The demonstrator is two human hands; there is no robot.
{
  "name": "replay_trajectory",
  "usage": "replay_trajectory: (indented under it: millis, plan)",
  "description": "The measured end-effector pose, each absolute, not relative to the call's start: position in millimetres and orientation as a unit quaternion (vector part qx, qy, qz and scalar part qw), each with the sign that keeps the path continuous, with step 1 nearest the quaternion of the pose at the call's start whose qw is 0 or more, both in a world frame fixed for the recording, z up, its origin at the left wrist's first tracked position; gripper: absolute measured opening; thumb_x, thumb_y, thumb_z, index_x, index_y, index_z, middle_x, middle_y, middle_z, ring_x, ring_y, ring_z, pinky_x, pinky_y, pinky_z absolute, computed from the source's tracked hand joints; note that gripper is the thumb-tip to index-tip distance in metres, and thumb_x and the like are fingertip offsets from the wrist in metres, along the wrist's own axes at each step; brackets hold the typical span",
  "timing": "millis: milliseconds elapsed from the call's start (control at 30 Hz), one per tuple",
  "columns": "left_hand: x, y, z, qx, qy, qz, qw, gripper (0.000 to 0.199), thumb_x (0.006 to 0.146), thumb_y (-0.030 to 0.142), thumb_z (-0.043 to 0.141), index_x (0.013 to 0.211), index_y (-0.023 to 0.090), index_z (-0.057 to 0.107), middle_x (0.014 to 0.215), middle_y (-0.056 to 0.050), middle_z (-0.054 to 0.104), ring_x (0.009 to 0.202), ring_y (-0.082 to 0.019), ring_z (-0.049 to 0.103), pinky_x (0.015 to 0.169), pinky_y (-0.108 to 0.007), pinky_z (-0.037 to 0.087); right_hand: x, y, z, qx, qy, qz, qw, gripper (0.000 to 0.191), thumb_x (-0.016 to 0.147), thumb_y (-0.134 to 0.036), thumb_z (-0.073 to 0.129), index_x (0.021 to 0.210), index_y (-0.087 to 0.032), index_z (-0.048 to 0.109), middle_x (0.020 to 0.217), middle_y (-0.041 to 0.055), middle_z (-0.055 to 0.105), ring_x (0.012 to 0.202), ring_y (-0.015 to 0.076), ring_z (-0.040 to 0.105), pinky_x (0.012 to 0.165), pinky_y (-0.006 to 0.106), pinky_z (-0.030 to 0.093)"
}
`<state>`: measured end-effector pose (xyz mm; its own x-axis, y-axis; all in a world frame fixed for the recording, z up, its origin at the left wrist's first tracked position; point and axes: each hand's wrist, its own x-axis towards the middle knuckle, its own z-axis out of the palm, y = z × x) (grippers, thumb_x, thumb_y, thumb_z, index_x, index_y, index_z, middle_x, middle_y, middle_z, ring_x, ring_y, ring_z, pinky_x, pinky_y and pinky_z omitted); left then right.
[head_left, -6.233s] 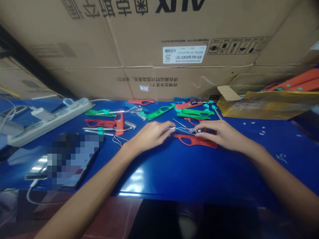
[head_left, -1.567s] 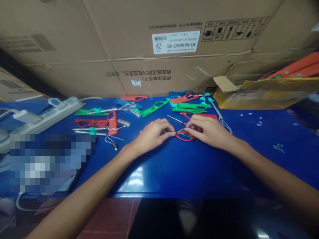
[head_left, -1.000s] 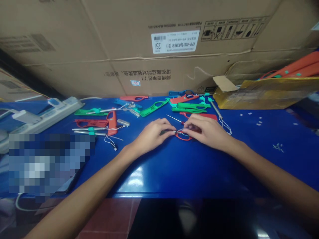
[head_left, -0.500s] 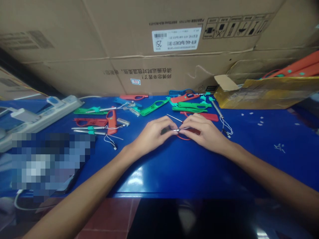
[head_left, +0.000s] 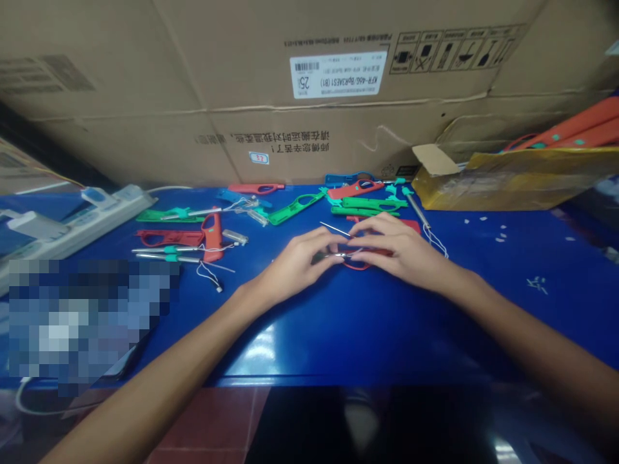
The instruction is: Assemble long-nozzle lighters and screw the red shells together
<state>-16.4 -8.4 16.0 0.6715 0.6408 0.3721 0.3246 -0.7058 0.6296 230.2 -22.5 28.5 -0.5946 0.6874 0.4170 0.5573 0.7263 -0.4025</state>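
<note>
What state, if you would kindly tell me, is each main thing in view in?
Left hand: pinching a small metal part
Right hand: fingers bent, grip partly hidden
Power strip: plugs inserted
Taped box: flap open, red pieces inside
Large carton: printing upside down
White scraps: scattered loose

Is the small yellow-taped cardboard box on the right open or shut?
Open. The yellow-taped cardboard box has a tan cardboard flap folded out, and orange-red plastic pieces show above its rim.
</note>
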Motion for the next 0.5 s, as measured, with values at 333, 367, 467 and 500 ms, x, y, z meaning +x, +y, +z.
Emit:
replay_trajectory:
  millis: [333,367,467,500]
  plan:
    - [-26,-3,16,0.904,0.287,0.252,0.191,0.026,0.104,0.026,0.052,0.122,0.019,0.069,0.113,-0.008,0.063,0.100,-0.018,0.065,0.090,-0.035,0.055,289,-12,60,-0.420,-0.874,0.196,0.146,0.035,0.091,-0.058,0.065,0.094,-0.025,0.076,0.087,0.0033,0.073,0.072,0.0186,0.065,0.063,0.032,0.048]
    - [-26,-3,16,0.904,0.289,0.252,0.190,0.026,0.104,0.027,0.051,0.123,0.019,0.069,0.114,-0.008,0.063,0.100,-0.018,0.065,0.090,-0.035,0.055,287,-13,58,-0.413,-0.876,0.211,0.131,0.033,0.091,-0.056,0.065,0.094,-0.026,0.076,0.086,0.0026,0.073,0.072,0.0180,0.065,0.063,0.031,0.048]
    - [-26,-3,15,0.904,0.290,0.253,0.187,0.026,0.105,0.027,0.050,0.121,0.019,0.069,0.114,-0.008,0.063,0.100,-0.018,0.065,0.091,-0.035,0.055,273,-15,53,-0.389,-0.881,0.246,0.111,0.022,0.092,-0.046,0.067,0.097,-0.027,0.076,0.092,0.0017,0.074,0.079,0.0176,0.067,0.070,0.030,0.051]
    - [-25,-3,15,0.904,0.290,0.253,0.186,0.025,0.105,0.027,0.050,0.120,0.019,0.068,0.114,-0.008,0.063,0.100,-0.018,0.066,0.091,-0.035,0.055,270,-16,51,-0.379,-0.884,0.251,0.112,0.019,0.093,-0.043,0.067,0.098,-0.027,0.075,0.094,0.0015,0.074,0.082,0.0176,0.068,0.073,0.030,0.052]
